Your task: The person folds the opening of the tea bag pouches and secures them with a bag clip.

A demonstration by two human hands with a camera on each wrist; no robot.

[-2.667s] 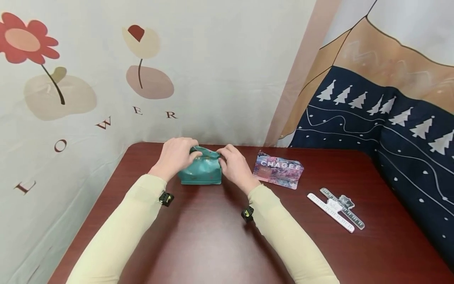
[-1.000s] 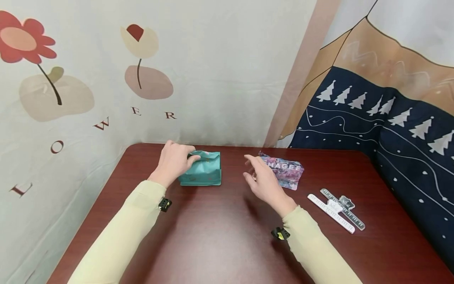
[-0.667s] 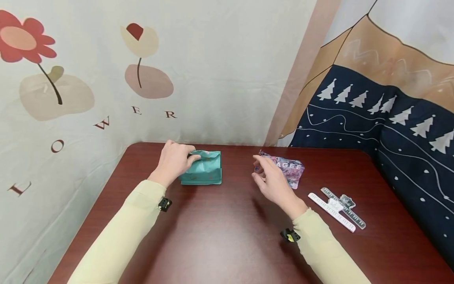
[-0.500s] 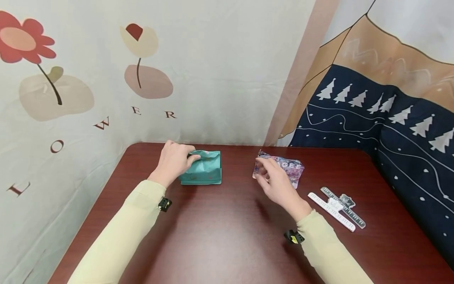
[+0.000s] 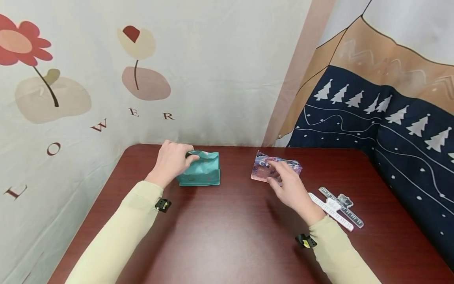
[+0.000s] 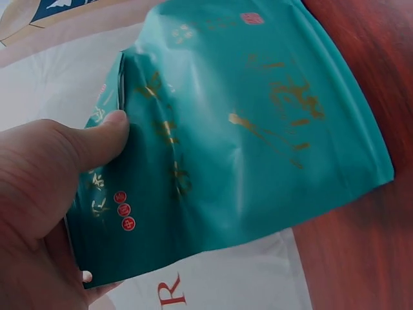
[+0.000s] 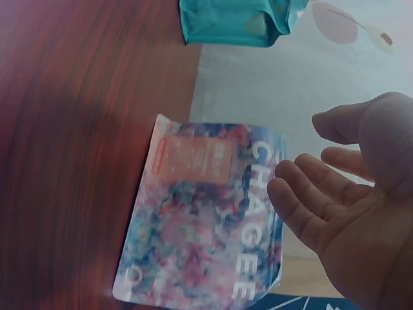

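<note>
A teal foil pouch (image 5: 202,171) with gold and red print stands on the table at the back, left of the middle. My left hand (image 5: 170,161) pinches its folded top edge, the thumb lying across the fold in the left wrist view. My right hand (image 5: 291,188) hovers in the air with relaxed, slightly bent fingers and nothing in them. Behind it sits a second pouch (image 5: 260,171), pink and blue with CHAGEE lettering, partly covered by the hand in the head view. Two ruler-like bag clips, a white one (image 5: 331,212) and a clear dark-marked one (image 5: 349,212), lie right of that hand.
The dark red-brown wooden table (image 5: 213,236) meets a pale curtain (image 5: 220,79) with printed flowers at its far edge. A navy and tan printed curtain (image 5: 337,122) hangs along the right side.
My right hand has let go of the teal pouch's top and moved right, past the front of the CHAGEE pouch towards the clips. The left hand has kept its hold on the fold.
</note>
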